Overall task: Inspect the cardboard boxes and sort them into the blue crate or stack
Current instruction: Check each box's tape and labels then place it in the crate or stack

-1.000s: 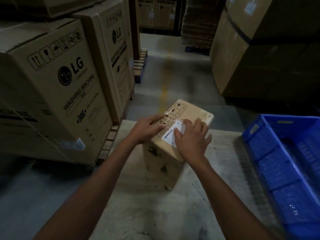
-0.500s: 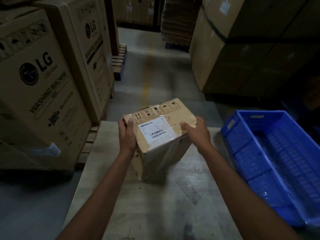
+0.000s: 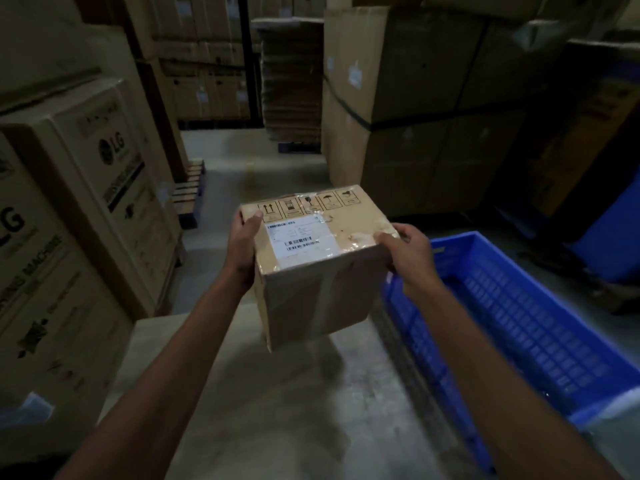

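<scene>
A small taped cardboard box (image 3: 311,292) with a white barcode label and a row of handling symbols on its top hangs in the air above the table (image 3: 277,403). My left hand (image 3: 244,244) grips its left side with the thumb on the top corner. My right hand (image 3: 407,252) grips its right side, thumb on the top edge. The blue crate (image 3: 519,327) stands on the table just right of the box, and its visible part holds nothing.
Large washing machine cartons (image 3: 69,244) stand close on the left on a wooden pallet (image 3: 188,195). Tall stacked cartons (image 3: 415,109) fill the back right. A concrete aisle (image 3: 249,168) runs between them. A dark blue bin (image 3: 613,230) is at far right.
Both hands shifted from the box's top to its sides, turned it and lifted it off the table. The view has tilted up and swung to the right.
</scene>
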### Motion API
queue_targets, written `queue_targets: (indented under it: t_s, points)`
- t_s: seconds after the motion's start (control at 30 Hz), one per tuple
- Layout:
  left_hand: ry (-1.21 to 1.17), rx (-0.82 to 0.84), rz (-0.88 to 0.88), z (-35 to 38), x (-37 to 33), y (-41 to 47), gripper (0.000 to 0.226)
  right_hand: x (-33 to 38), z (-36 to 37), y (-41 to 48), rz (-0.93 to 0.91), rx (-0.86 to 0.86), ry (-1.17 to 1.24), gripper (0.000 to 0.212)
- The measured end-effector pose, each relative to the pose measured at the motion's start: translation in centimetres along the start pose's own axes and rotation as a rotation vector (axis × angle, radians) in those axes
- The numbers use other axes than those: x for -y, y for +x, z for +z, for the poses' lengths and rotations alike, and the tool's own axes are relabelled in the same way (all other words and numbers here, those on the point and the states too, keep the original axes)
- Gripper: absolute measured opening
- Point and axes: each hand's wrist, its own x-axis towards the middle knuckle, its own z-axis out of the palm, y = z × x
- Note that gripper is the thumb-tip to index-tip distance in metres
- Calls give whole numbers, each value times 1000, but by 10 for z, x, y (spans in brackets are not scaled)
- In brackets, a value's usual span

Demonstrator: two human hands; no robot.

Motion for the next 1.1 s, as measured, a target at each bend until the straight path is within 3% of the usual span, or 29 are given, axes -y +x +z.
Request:
queue_targets:
  t_s: [0.13,0.2,0.33,0.47,0.57,0.63,0.93,1.1]
  points:
    - [-10,85,56,80,-19,14,57,29,-68,33,-50,-24,122,27]
    - [-27,67,50,122,-25,18,55,41,-102,49,-71,-25,174,30]
    - [-35,60,90,209,-34,24,23,60,-170,82,-139,-57,242,28]
    - [-5,161,97,285,-38,24,48,74,-232,112,-157,-152,337,38]
    - [0,213,83,333,-31,25,40,77,-272,129,-179,-236,370,36]
    - [-11,229,42,358,-20,26,47,71,-292,143,-157,-258,359,32]
    - [-86,166,-227,402,62,37,30,6,-333,205,80,-161,203,46]
    - [-64,92,-274,399,105,41,23,-37,-329,219,139,-5,197,31]
